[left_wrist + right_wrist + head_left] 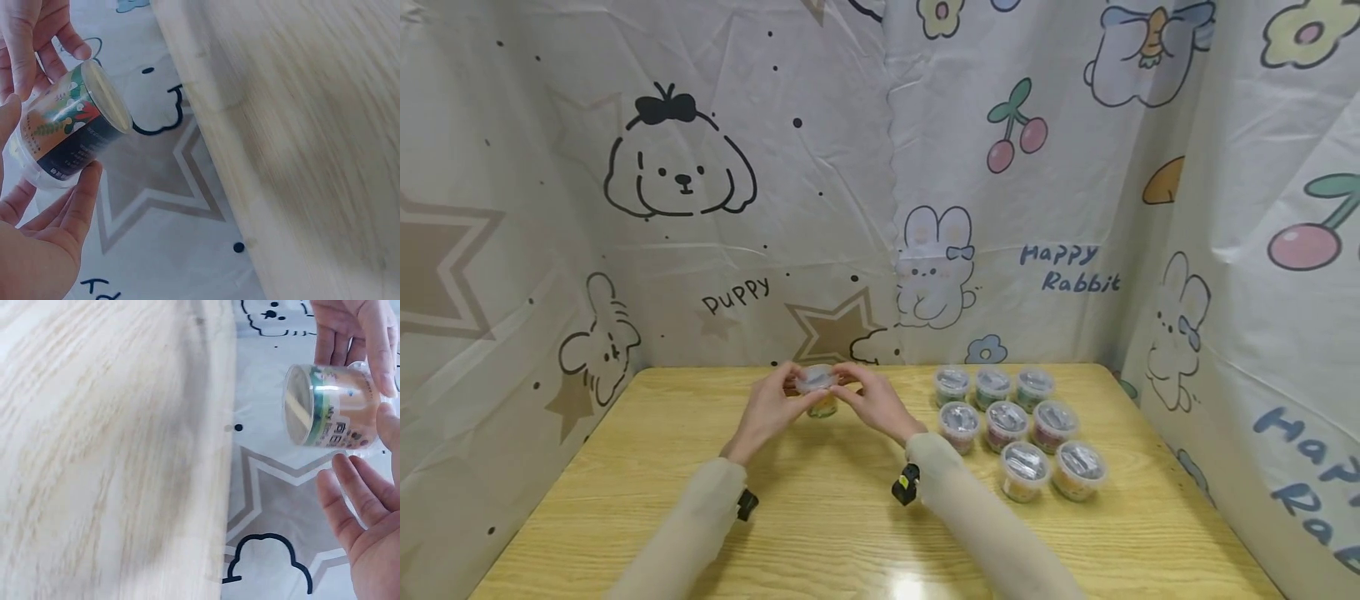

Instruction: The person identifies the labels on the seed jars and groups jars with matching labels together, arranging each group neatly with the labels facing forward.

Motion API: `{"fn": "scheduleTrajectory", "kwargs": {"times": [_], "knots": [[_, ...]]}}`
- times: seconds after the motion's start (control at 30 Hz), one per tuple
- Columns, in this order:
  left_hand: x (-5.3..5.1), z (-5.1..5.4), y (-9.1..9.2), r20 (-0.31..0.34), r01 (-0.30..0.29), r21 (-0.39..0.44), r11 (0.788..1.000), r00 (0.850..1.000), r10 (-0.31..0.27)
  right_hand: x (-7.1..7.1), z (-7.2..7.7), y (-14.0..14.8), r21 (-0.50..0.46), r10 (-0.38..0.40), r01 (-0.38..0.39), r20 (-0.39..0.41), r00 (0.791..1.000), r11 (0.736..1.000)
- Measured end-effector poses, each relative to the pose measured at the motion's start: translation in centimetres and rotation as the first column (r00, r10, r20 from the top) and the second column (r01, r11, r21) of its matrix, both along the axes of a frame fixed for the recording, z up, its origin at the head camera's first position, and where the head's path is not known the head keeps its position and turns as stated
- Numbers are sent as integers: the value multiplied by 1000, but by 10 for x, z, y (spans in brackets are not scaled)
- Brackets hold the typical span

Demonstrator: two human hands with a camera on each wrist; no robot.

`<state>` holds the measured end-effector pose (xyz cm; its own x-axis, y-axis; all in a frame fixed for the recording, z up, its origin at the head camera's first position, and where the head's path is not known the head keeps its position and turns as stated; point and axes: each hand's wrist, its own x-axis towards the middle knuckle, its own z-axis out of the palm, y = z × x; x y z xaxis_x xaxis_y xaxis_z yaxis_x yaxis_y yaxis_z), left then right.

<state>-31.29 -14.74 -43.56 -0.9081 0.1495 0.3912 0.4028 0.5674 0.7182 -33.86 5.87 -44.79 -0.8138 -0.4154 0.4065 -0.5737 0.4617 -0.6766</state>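
Note:
Near the table's far edge, a small clear plastic tub with a lid is held upright between both hands. My left hand grips the lid's rim from the left, its thumb at the near side. From the right, my right hand pinches the same rim with thumb and fingers. The left wrist view shows the tub's orange, green and black printed label and see-through base. In the right wrist view, several lower fingers of the right hand extend beside the tub. Whether the lid is loose, I cannot tell.
Several similar lidded tubs stand in rows on the right of the wooden table. Two with orange labels, including one tub, are nearest the front. A printed cloth curtain surrounds the table's back and sides.

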Motion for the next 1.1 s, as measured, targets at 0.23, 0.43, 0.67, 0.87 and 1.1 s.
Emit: {"fn": "scheduleTrajectory", "kwargs": {"times": [0.23,0.43,0.67,0.87,1.1], "knots": [[1,9,11,4,42,14,999,999,-42,7,9,15,-25,1,1,77,997,1000],[1,18,19,27,90,25,996,996,-91,9,14,30,-101,40,-23,170,985,995],[2,21,23,7,179,33,983,984,-180,13,18,43,-167,129,-88,254,958,982],[2,22,19,-16,265,65,962,964,-265,16,20,47,-254,222,-152,278,935,955],[3,23,16,7,297,101,950,954,-299,26,23,47,-232,166,-109,241,956,966]]}}
